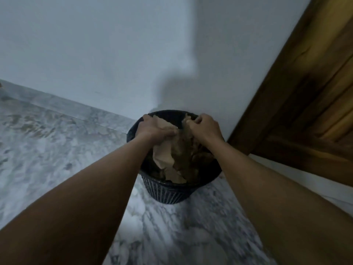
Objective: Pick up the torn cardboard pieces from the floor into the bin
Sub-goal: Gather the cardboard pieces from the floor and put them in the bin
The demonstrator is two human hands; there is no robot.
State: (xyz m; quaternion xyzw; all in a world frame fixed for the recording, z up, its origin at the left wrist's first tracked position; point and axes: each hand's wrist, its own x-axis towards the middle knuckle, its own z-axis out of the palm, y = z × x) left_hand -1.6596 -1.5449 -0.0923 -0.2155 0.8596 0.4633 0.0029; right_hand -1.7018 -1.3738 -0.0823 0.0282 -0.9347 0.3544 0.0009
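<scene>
Holding torn cardboard pieces (166, 155) over the bin (168, 194) at our 12 o'clock | left hand (152, 129) at its 10, right hand (204, 129) at 1, fingers curled round pieces | light, stiff, springy: we'd grip torn edges.

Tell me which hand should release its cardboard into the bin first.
Left, probably: the left hand holds a pale cardboard piece hanging inside the bin, while the right hand pinches a darker piece near the far rim.
</scene>
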